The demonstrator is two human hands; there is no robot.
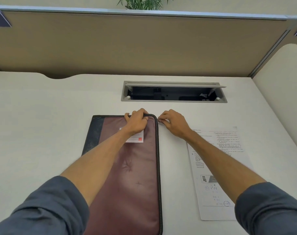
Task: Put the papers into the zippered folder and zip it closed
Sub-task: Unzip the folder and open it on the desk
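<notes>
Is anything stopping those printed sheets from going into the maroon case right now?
Yes. The maroon leather zippered folder lies closed flat; the left hand grips its top edge, the right hand pinches at its corner. The printed white papers lie beside it, desk between bare.

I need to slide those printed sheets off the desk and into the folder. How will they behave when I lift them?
The papers look like thin sheets lying flat on the desk, so they will probably be floppy and droop if lifted by one edge. They seem light and may slide or fan apart. Flat on the smooth surface, an edge may be hard to catch.
</notes>
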